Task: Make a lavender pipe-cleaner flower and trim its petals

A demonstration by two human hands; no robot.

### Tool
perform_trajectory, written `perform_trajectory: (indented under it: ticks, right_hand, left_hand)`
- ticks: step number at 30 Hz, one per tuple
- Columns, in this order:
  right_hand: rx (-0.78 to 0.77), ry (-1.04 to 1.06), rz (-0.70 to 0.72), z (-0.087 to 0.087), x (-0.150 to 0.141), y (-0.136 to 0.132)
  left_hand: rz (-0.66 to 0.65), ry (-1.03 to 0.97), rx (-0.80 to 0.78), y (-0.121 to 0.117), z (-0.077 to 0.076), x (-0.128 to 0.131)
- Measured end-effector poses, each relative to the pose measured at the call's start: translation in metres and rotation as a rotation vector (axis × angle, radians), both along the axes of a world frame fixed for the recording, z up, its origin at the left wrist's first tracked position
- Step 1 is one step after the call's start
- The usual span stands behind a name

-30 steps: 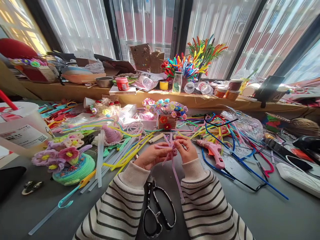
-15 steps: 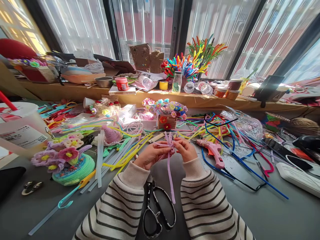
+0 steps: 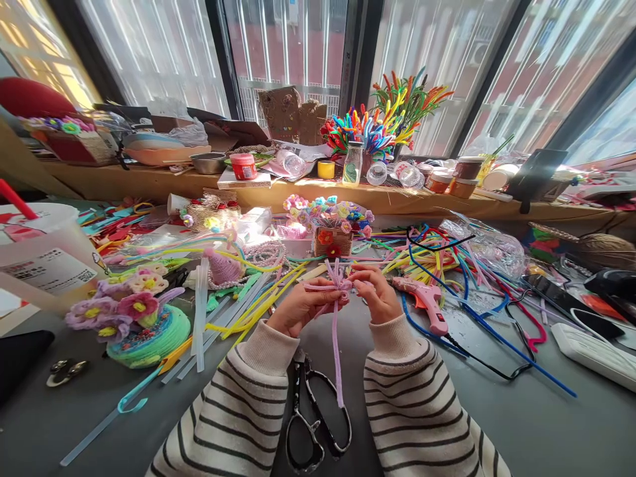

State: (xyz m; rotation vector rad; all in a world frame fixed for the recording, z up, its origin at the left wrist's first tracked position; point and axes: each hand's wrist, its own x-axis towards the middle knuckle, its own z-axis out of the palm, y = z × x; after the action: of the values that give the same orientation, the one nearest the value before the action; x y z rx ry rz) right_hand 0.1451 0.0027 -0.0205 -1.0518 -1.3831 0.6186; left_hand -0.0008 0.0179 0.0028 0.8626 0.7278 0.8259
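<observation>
Both hands meet at the table's middle on a bundle of lilac pipe cleaners (image 3: 336, 331). My left hand (image 3: 303, 308) pinches the bundle at its twisted top, where short ends fan out. From the right, my right hand (image 3: 376, 293) closes its fingers on the same knot. One long lilac strand hangs straight down between my striped sleeves. Black scissors (image 3: 318, 414) lie on the grey table just under my wrists.
A pink glue gun (image 3: 423, 303) with a black cord lies right of my hands. Loose pipe cleaners (image 3: 447, 262) sprawl behind. A knitted flower piece (image 3: 134, 318) and a plastic cup (image 3: 44, 258) stand at left. The window ledge (image 3: 318, 192) carries jars and upright pipe cleaners.
The hanging lilac strand has swung from a rightward slant to straight down. My right hand has shifted a little to the right while both hands keep hold of the knot.
</observation>
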Motion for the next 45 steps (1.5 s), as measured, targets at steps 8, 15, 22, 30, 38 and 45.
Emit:
perform_trajectory:
  ticks: [8, 15, 22, 30, 38, 45]
  right_hand:
    - [0.26, -0.287, -0.042, 0.009, 0.005, -0.005]
    - [0.262, -0.377, -0.095, 0.009, 0.006, -0.005]
    - [0.259, -0.445, -0.109, 0.011, 0.004, -0.008]
    - [0.393, -0.57, -0.185, 0.006, 0.006, -0.004]
    - [0.381, -0.576, -0.277, 0.004, -0.002, -0.007]
    - [0.164, -0.398, -0.237, -0.007, -0.007, 0.0]
  left_hand:
    - [-0.034, -0.029, 0.002, 0.001, 0.001, -0.001]
    - [-0.042, -0.017, -0.02, 0.0, 0.001, -0.001]
    - [-0.014, -0.013, 0.0, 0.0, 0.001, 0.0]
    - [-0.035, -0.006, -0.086, 0.002, 0.001, -0.002]
    - [0.009, 0.0, 0.045, 0.001, -0.002, 0.0]
    - [0.094, 0.185, 0.206, 0.0, 0.001, 0.003]
